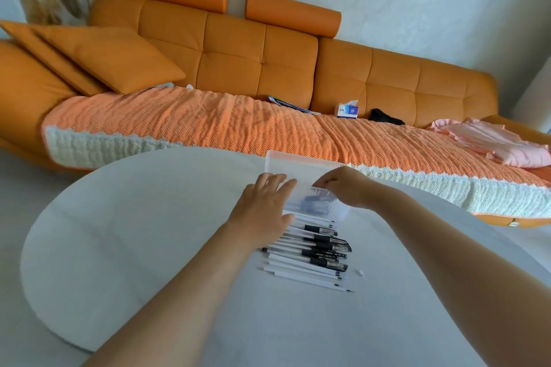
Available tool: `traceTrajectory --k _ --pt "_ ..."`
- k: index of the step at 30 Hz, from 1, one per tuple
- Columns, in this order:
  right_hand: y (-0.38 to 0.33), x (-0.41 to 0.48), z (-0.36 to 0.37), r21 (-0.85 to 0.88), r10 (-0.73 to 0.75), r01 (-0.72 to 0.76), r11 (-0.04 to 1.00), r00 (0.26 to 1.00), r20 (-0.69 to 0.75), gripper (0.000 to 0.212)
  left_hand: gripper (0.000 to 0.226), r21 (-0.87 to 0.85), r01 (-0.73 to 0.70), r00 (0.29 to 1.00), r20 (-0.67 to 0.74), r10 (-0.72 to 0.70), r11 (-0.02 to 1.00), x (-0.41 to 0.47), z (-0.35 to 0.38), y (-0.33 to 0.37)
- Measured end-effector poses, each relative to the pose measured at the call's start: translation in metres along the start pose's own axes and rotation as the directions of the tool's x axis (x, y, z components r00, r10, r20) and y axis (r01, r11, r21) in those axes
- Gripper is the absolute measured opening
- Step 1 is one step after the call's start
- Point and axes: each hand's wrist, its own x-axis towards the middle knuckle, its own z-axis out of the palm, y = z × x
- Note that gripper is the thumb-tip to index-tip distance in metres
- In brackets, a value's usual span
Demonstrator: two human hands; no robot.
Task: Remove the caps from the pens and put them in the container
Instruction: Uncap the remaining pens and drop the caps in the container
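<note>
A clear plastic container stands on the white table, its lid raised at the far side. Dark pen caps show through its wall. Just in front of it lies a pile of several white pens with black grips. My left hand rests flat with straight fingers against the container's left side. My right hand reaches over the container's right rim, its fingertips curled down at the edge; what they pinch is hidden.
A small white bit lies on the table right of the pens. Behind the table stands an orange sofa with a knitted cover, a tissue box, a dark item and pink cloth.
</note>
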Motion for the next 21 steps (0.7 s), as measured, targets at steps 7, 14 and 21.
traceTrajectory --k 7,14,21 --pt "-0.004 -0.017 0.008 0.016 -0.021 0.021 1.000 0.999 0.024 0.041 0.067 0.000 0.016 1.000 -0.004 -0.016 1.000 -0.001 0.000 0.003" --pt "0.010 -0.054 0.006 -0.048 -0.247 0.244 0.969 0.917 -0.315 0.037 0.052 -0.030 -0.107 0.978 -0.184 0.100 0.994 -0.006 -0.007 0.020" --pt "0.035 -0.113 0.025 -0.097 -0.088 0.072 0.993 0.979 -0.181 0.029 0.012 -0.255 -0.153 0.988 -0.049 0.145 0.955 -0.025 -0.011 0.054"
